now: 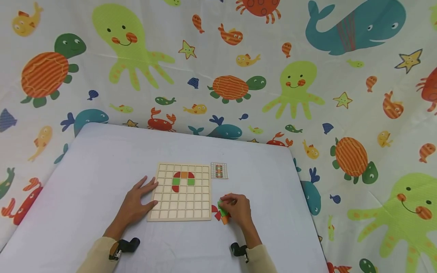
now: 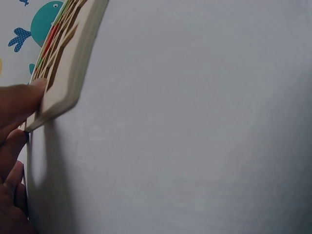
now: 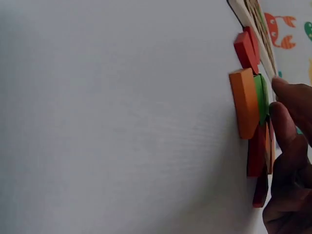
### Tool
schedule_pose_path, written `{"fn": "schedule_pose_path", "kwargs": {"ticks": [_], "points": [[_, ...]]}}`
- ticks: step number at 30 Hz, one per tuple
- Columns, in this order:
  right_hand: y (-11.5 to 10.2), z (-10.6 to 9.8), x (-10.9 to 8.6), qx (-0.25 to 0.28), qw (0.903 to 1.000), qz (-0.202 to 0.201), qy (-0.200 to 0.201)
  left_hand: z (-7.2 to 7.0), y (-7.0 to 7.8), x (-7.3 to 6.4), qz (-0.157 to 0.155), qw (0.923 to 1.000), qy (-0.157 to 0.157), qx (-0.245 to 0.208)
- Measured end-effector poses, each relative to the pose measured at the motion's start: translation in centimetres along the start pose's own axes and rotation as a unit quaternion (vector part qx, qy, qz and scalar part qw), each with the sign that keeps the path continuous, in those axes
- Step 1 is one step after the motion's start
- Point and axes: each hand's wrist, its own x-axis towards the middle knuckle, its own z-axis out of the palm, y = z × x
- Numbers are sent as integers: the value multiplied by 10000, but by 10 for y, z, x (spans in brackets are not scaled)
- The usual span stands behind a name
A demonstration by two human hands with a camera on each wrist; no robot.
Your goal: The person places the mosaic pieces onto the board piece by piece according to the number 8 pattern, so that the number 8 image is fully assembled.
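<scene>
One board [image 1: 181, 204] between both hands [image 1: 134, 204] [image 1: 239, 209]

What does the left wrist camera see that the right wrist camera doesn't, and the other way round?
Only the left wrist view shows the left hand, touching the wooden board, and a rounded corner of that board. Only the right wrist view shows the right hand, close to a loose green piece, with an orange piece and red pieces beside it. Both show part of the board, the white tabletop and the patterned cloth.

The white table [image 1: 102, 159] bears a board [image 1: 186, 197], card [image 1: 219, 170] and blocks [image 1: 225, 220].
</scene>
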Motion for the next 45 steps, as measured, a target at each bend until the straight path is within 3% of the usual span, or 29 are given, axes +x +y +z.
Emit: {"fn": "schedule_pose_path", "kwargs": {"ticks": [5, 15, 29, 45], "points": [[0, 2, -4, -363, 9993, -56, -98, 0, 0, 0, -22, 10000, -4, -21], [-3, 4, -5, -504, 9986, -127, 42, 1, -2, 0, -52, 10000, -13, -21], [-8, 0, 2, 671, 9976, -152, 89, 2, -2, 0, -92, 9999, -22, 42], [-48, 31, 18, 1032, 9940, -360, -21, -2, 2, 0, -131, 9999, -28, 74]]}}
